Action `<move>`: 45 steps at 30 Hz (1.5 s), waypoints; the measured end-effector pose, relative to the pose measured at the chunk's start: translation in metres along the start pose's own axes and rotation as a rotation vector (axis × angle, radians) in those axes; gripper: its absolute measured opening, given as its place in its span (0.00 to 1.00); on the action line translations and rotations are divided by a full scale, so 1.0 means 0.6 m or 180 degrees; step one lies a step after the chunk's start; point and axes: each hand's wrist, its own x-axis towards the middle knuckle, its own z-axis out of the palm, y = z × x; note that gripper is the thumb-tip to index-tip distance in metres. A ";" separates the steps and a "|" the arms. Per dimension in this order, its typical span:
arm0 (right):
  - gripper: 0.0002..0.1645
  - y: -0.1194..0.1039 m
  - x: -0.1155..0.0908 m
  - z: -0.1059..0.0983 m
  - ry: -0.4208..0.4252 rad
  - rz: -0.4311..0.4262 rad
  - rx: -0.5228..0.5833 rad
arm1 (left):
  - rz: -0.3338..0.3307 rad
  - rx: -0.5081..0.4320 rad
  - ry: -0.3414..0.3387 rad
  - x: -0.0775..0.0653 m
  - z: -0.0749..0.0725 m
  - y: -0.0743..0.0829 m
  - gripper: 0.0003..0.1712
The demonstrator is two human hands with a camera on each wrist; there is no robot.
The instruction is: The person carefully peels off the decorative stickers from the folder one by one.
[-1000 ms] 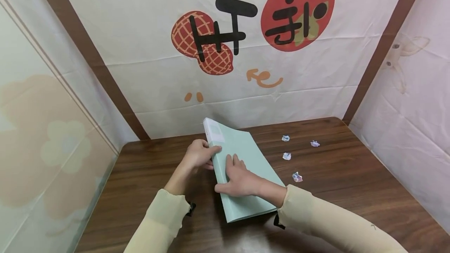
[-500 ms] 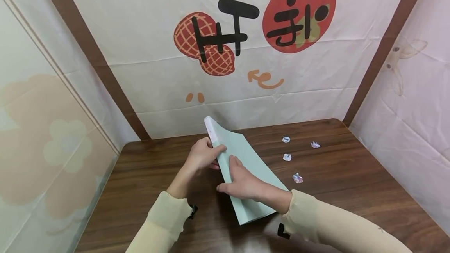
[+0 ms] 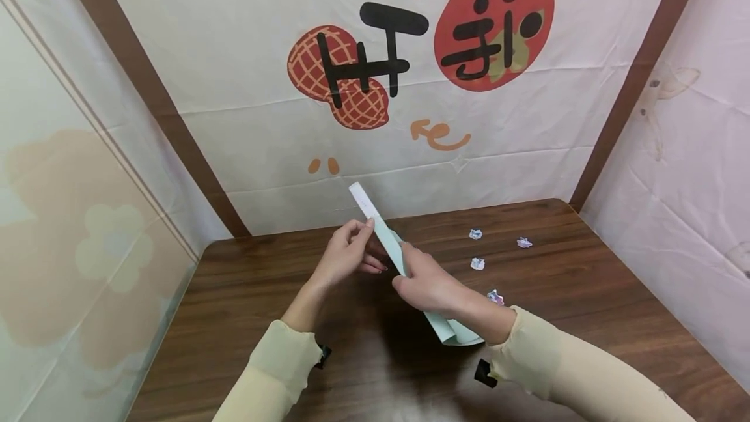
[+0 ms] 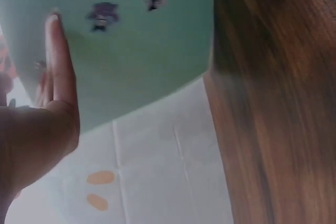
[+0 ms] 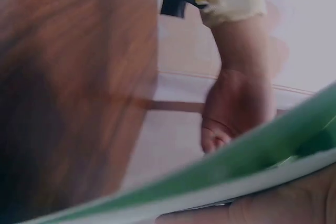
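Note:
A pale green file folder (image 3: 387,243) with a white-topped spine is tipped up on the table, spine upward and slanting. My right hand (image 3: 430,282) grips it from the right, thumb by the spine and fingers over the far cover. Against the spine's left edge rests the thumb of my left hand (image 3: 346,253); its other fingers extend along the left side. In the left wrist view, small character stickers (image 4: 102,17) show on the green cover (image 4: 142,66) beside straight fingers (image 4: 62,66). The right wrist view shows the folder's edge (image 5: 210,174) crossing in front of my left hand.
Several small shiny cut-out stickers (image 3: 477,264) lie on the dark wooden table (image 3: 252,318), right of the folder. A printed white cloth (image 3: 246,129) hangs behind the table and along both sides.
The folder has turned from lying tilted with its front cover showing to standing up, spine upward. It has shifted right, and both hands moved along with it.

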 end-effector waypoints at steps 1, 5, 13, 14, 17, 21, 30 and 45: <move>0.34 -0.003 -0.002 -0.007 0.0032 -0.0003 -0.0042 | 0.0047 -0.0053 -0.0020 0.000 0.000 -0.002 0.25; 0.30 -0.014 -0.007 -0.037 0.0145 -0.0027 -0.0219 | 0.0130 -0.0118 -0.0008 0.001 -0.006 -0.011 0.27; 0.35 -0.019 -0.012 -0.096 -0.0014 0.0055 0.0297 | 0.0022 0.0487 -0.0114 0.001 -0.020 -0.040 0.29; 0.35 -0.017 -0.013 -0.101 -0.0036 0.0076 0.0434 | 0.0000 0.0593 -0.0132 0.001 -0.021 -0.046 0.30; 0.35 -0.015 -0.013 -0.112 -0.0066 0.0074 0.0698 | -0.0118 0.0877 -0.0210 -0.001 -0.024 -0.064 0.33; 0.35 -0.012 -0.011 -0.116 -0.0043 0.0080 0.0822 | -0.0427 0.1062 -0.0347 -0.009 -0.024 -0.085 0.41; 0.34 0.010 -0.005 -0.118 -0.0044 0.0010 0.1124 | -0.0902 0.0033 -0.0463 -0.029 -0.001 -0.122 0.42; 0.26 0.089 0.028 -0.122 -0.0035 0.0152 0.1615 | -0.0545 0.0180 0.0639 -0.038 -0.071 -0.096 0.30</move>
